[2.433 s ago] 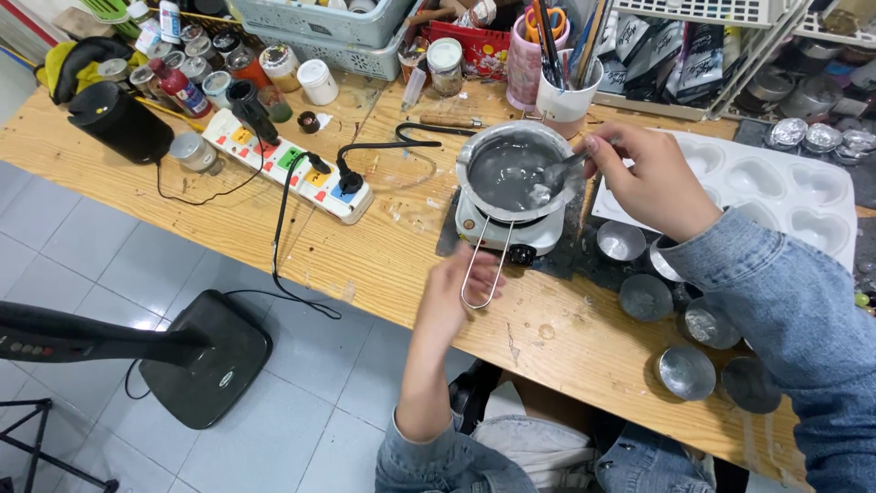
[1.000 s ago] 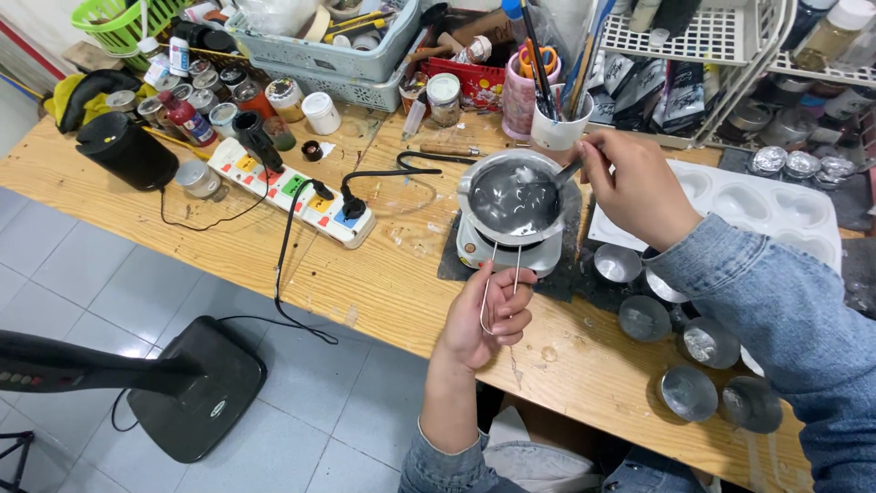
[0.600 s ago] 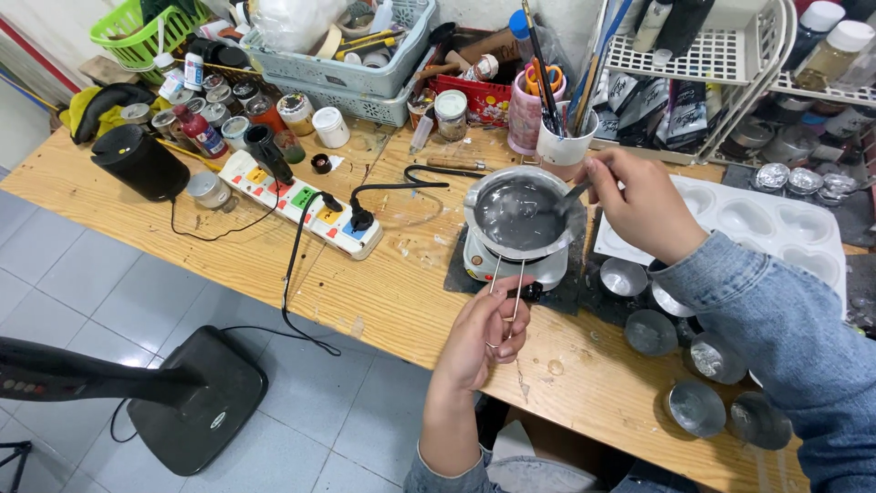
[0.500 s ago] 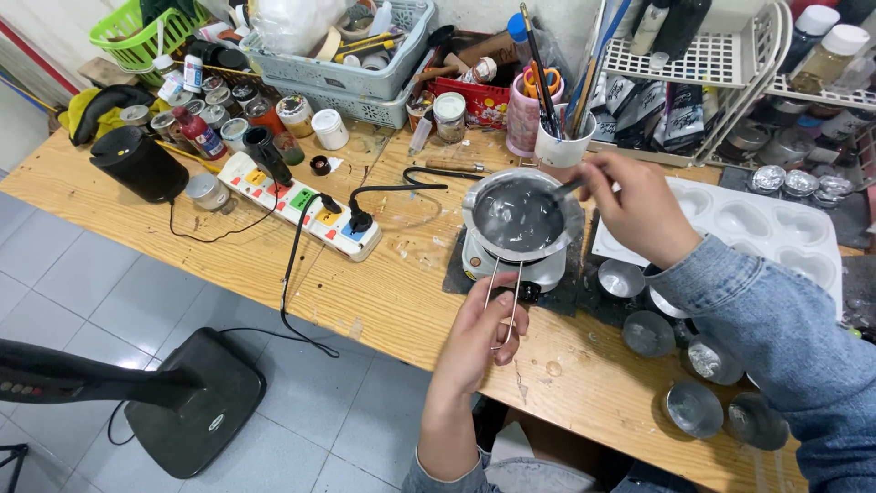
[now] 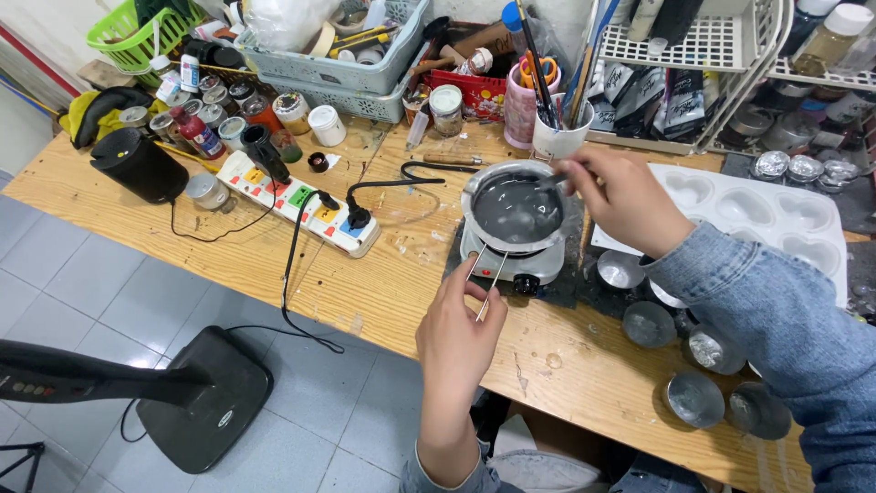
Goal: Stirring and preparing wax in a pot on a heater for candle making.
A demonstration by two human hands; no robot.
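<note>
Left hand [image 5: 456,333] has slid up the pot [image 5: 513,206] handle, near table edge [image 5: 383,321].

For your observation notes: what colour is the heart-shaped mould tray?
White; the mould tray shows in the head view.

A single head-worn camera looks steeply down from above the seated person. It faces forward across the wooden table [image 5: 274,237] toward the shelves [image 5: 712,41], at arm's length, with floor tiles [image 5: 82,274] at left.

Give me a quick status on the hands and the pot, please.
Left hand grips pot handle. Right hand stirs with spoon. Pot on heater, grey melt inside. Nothing blocking.
</note>
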